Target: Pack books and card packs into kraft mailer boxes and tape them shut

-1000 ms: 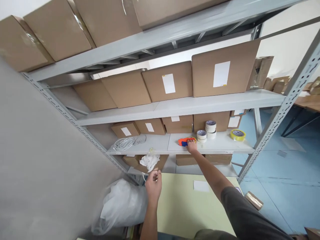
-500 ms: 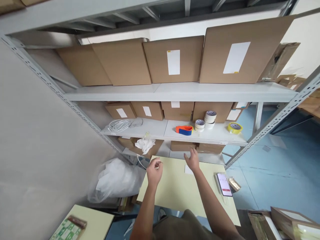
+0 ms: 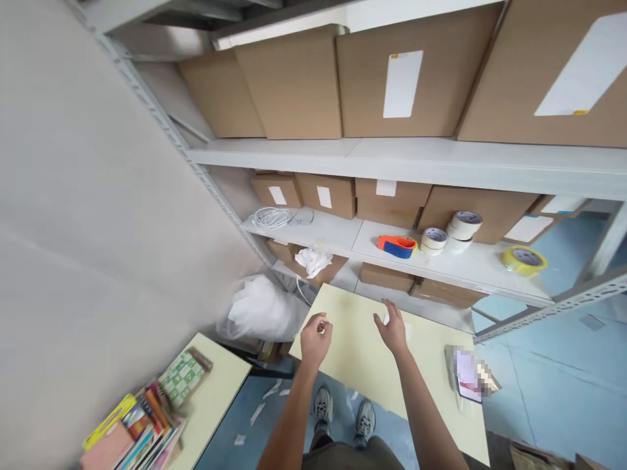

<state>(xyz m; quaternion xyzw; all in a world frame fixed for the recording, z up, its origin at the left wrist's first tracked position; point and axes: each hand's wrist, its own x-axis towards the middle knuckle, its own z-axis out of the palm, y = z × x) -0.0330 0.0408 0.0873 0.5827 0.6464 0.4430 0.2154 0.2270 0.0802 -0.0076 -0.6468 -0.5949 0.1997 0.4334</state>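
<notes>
My left hand hovers over the left part of a pale yellow table. Its fingers curl round toward the thumb; whatever they hold, if anything, is too small to make out. To its right, my right hand is above the same table with fingers and thumb apart and nothing in it. A white slip of paper lies beside and partly behind the right hand. Toward the table's right end rests a phone, partly blurred out.
Ahead, a grey metal shelf holds cardboard boxes, an orange and blue tape dispenser, white tape rolls and yellow tape. A white plastic bag sits left; books lie on a side table.
My view has turned left and downward, bringing the books and my shoes into sight. Both hands keep nearly the same poses over the table.
</notes>
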